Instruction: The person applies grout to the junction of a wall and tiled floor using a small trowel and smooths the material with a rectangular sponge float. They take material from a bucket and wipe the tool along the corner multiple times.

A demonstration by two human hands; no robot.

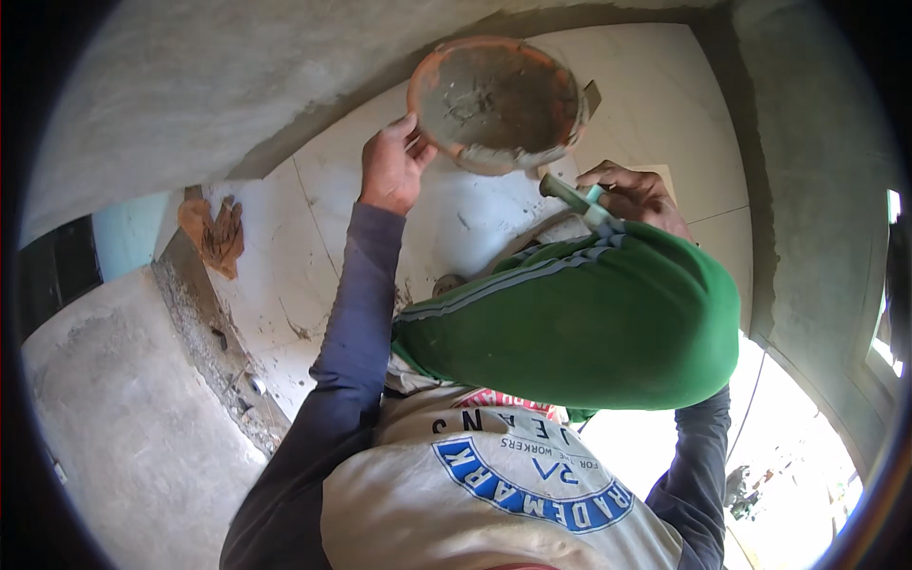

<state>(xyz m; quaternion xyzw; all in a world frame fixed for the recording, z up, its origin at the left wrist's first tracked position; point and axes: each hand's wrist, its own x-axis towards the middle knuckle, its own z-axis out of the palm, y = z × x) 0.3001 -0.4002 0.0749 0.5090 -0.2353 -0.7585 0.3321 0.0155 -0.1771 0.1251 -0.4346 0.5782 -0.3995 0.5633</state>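
A round orange basin with grey wet mortar in it is at the upper middle, its rim smeared with the same grey. My left hand grips the basin's left edge, thumb at the rim and fingers underneath. On the right, beyond my raised knee, my right hand closes around a small tool with a pale green part and a mortar-coloured end. My fingers and my green-trousered leg partly hide this tool, so its exact kind is unclear.
Pale floor tiles with mortar specks lie below. A plastered wall curves along the far left, another wall along the right. A crumpled brown piece lies on the left, near a rough, debris-strewn floor edge.
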